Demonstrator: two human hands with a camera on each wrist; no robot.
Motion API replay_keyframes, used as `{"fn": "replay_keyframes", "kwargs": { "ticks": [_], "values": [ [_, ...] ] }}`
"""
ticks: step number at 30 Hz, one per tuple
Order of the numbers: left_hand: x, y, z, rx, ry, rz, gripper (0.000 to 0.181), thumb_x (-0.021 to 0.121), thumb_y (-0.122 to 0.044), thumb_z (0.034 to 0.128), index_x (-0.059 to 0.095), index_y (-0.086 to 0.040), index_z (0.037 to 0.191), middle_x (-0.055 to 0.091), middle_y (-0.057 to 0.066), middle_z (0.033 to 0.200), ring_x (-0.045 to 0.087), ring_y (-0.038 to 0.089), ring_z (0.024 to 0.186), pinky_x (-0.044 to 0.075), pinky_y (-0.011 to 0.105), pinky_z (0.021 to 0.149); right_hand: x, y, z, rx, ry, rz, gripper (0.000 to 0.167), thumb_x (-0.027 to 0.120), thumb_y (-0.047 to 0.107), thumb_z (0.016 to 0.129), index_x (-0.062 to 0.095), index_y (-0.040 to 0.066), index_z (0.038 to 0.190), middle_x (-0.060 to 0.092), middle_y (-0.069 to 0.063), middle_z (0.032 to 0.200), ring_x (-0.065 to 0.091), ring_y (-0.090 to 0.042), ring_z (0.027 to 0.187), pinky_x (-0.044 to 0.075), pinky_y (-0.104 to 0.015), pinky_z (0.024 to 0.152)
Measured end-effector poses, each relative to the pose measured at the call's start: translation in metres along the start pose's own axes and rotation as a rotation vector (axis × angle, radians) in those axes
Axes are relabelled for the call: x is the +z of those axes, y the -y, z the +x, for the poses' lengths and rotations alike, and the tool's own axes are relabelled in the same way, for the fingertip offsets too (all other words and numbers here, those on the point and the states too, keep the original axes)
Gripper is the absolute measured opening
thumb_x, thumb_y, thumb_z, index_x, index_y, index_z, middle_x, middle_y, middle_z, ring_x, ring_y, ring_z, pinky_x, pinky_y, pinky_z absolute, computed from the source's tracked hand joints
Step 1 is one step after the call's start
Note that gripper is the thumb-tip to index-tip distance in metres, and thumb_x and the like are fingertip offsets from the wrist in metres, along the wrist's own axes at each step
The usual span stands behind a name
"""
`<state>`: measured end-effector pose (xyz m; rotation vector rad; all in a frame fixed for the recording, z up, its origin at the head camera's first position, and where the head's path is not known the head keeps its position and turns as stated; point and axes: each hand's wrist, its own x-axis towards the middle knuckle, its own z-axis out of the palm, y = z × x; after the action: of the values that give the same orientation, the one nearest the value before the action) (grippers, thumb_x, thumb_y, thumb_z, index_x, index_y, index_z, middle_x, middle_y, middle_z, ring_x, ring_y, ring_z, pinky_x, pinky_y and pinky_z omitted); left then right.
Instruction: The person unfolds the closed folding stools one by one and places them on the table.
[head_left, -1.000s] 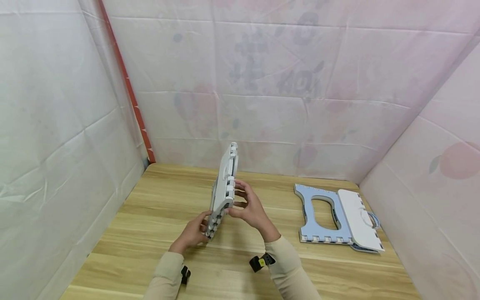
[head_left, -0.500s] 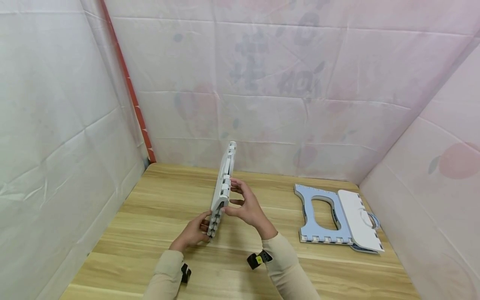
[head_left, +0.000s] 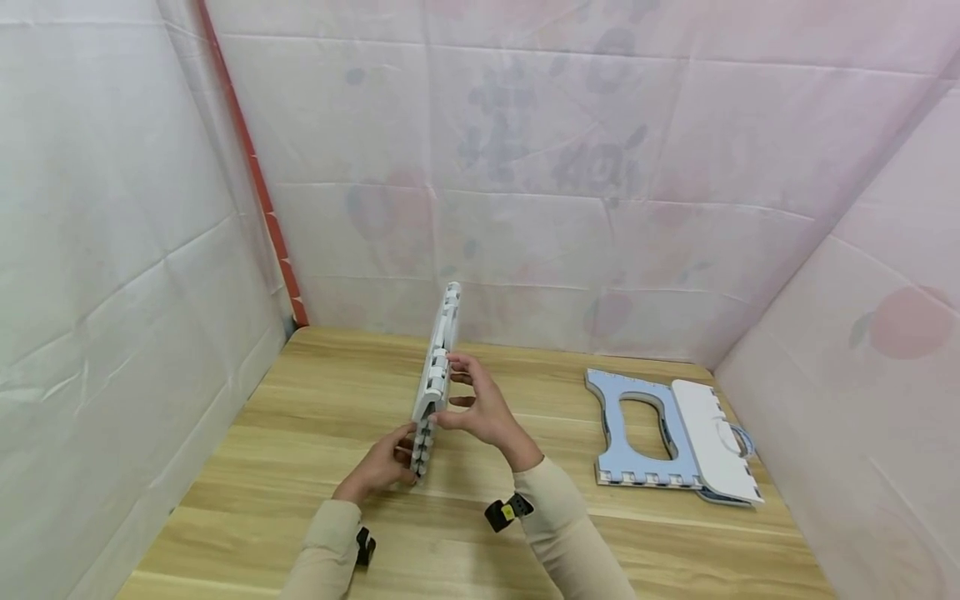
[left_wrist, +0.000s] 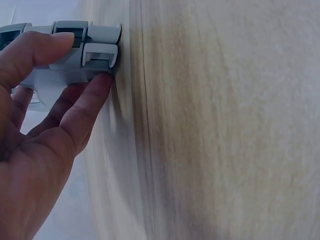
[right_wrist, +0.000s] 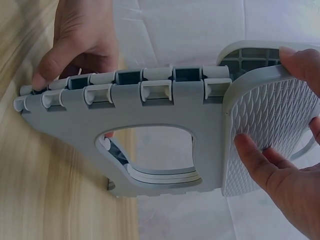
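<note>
1. Watching from my station, I find the grey folding stool [head_left: 433, 385] near the middle of the tabletop [head_left: 300, 400], held up on end with its feet down by the wood; whether they touch it I cannot tell
2. On the left hand [head_left: 381, 462], thumb and fingers pinch across the hinged edge, low on the leg frame [right_wrist: 150, 112], so I count that grip as clamped on the stool
3. The right hand [head_left: 483, 408] grips the upper part: its thumb lies over the rim of the textured seat panel [right_wrist: 275, 105] and its fingertips rest on the face
4. What looks done to me: the leg frame is flat, with layers stacked behind its opening, and the stool makes a thin profile in the head view
5. What looks left: some ribbed underside shows behind the seat panel's rim, so I judge the seat not fully settled; whether it is being folded or opened I cannot tell, and the stool is not yet laid down or set on spread legs
6. To the right, the blue-and-white folding stool [head_left: 681, 433] lies flat on the tabletop, well apart from both hands, so I judge nothing there is being worked on
</note>
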<state>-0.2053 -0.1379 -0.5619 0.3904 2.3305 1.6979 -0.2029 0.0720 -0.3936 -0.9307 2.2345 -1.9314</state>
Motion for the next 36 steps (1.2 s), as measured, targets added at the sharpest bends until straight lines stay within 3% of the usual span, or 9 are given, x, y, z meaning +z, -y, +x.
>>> {"fn": "replay_keyframes", "kwargs": {
  "ticks": [7, 14, 25, 27, 30, 33, 36],
  "values": [
    [-0.003, 0.008, 0.002, 0.043, 0.029, -0.031, 0.082, 0.073, 0.016, 0.0599, 0.043, -0.005, 0.133, 0.055, 0.015, 0.107, 0.057, 0.028, 0.091, 0.048, 0.040, 0.077, 0.007, 0.002, 0.005, -0.011, 0.029, -0.030, 0.078, 0.075, -0.011, 0.068, 0.034, -0.004, 0.134, 0.037, -0.028, 0.125, 0.043, -0.045, 0.113, 0.047, -0.054, 0.081],
    [-0.001, 0.011, 0.000, 0.075, 0.020, -0.047, 0.081, 0.073, 0.016, 0.0583, 0.042, -0.002, 0.131, 0.054, 0.015, 0.106, 0.058, 0.029, 0.090, 0.049, 0.041, 0.076, 0.012, 0.004, 0.009, -0.020, 0.031, -0.073, 0.077, 0.074, -0.011, 0.068, 0.034, -0.002, 0.133, 0.037, -0.025, 0.123, 0.044, -0.042, 0.112, 0.048, -0.052, 0.079],
    [0.002, 0.004, -0.006, 0.028, -0.041, -0.009, 0.084, 0.070, 0.015, 0.0619, 0.036, -0.006, 0.136, 0.048, 0.020, 0.118, 0.056, 0.033, 0.097, 0.050, 0.042, 0.077, 0.016, 0.003, 0.013, 0.014, 0.044, -0.103, 0.077, 0.075, -0.006, 0.069, 0.034, 0.001, 0.134, 0.037, -0.024, 0.125, 0.044, -0.039, 0.111, 0.048, -0.046, 0.078],
    [0.002, 0.006, -0.007, 0.029, -0.051, -0.035, 0.081, 0.072, 0.013, 0.0632, 0.039, -0.006, 0.134, 0.048, 0.019, 0.117, 0.056, 0.031, 0.096, 0.050, 0.041, 0.076, 0.016, 0.003, 0.013, 0.019, 0.043, -0.101, 0.077, 0.075, -0.005, 0.069, 0.034, 0.002, 0.134, 0.037, -0.023, 0.125, 0.044, -0.038, 0.111, 0.048, -0.047, 0.078],
    [-0.001, -0.005, -0.011, 0.025, -0.048, -0.070, 0.075, 0.073, 0.012, 0.0643, 0.041, -0.004, 0.131, 0.049, 0.018, 0.116, 0.056, 0.030, 0.095, 0.050, 0.041, 0.076, 0.015, 0.003, 0.013, 0.021, 0.047, -0.100, 0.078, 0.075, -0.005, 0.069, 0.034, 0.002, 0.135, 0.036, -0.023, 0.126, 0.044, -0.037, 0.112, 0.048, -0.047, 0.078],
    [-0.003, -0.006, -0.010, 0.011, -0.043, -0.090, 0.073, 0.073, 0.013, 0.0643, 0.043, -0.003, 0.129, 0.049, 0.017, 0.115, 0.056, 0.030, 0.096, 0.050, 0.041, 0.077, 0.016, 0.002, 0.013, 0.024, 0.047, -0.103, 0.078, 0.075, -0.004, 0.069, 0.034, 0.003, 0.135, 0.037, -0.022, 0.126, 0.044, -0.036, 0.112, 0.048, -0.046, 0.078],
    [-0.003, 0.003, -0.006, 0.015, -0.033, -0.084, 0.073, 0.073, 0.012, 0.0646, 0.042, -0.003, 0.129, 0.048, 0.019, 0.117, 0.056, 0.032, 0.097, 0.050, 0.041, 0.078, 0.016, 0.002, 0.013, 0.024, 0.044, -0.104, 0.078, 0.075, -0.003, 0.070, 0.034, 0.004, 0.135, 0.037, -0.022, 0.126, 0.044, -0.037, 0.111, 0.048, -0.046, 0.078]
  ]
}}
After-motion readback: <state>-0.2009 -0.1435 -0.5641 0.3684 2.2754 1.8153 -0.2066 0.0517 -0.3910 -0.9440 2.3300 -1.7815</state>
